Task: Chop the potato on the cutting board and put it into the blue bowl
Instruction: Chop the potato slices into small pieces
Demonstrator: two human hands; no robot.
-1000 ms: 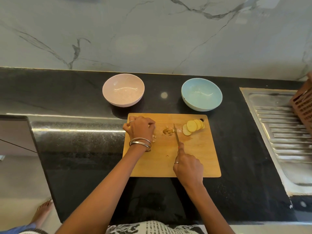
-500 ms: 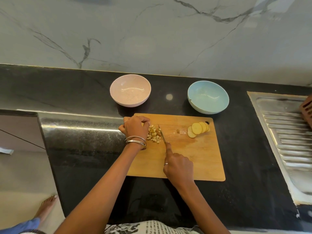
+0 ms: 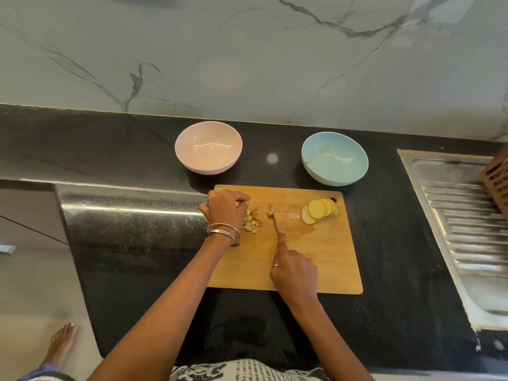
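The knife (image 3: 274, 220) has shifted slightly right of the diced potato (image 3: 252, 221) (slices (image 3: 319, 210) unmoved). The right hand (image 3: 295, 272) grips its handle, forefinger extended along the blade; the left hand (image 3: 225, 209) curls loosely beside the dice.

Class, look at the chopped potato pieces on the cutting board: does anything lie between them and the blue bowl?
Nothing visible does. From the diced potato, only bare cutting board and dark counter lead to the blue bowl. The potato slices lie right of that line.

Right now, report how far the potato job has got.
Done: a diced potato pile lies beside the left hand. In hand: the right hand holds the knife on the cutting board. Left: potato slices uncut; blue bowl empty.
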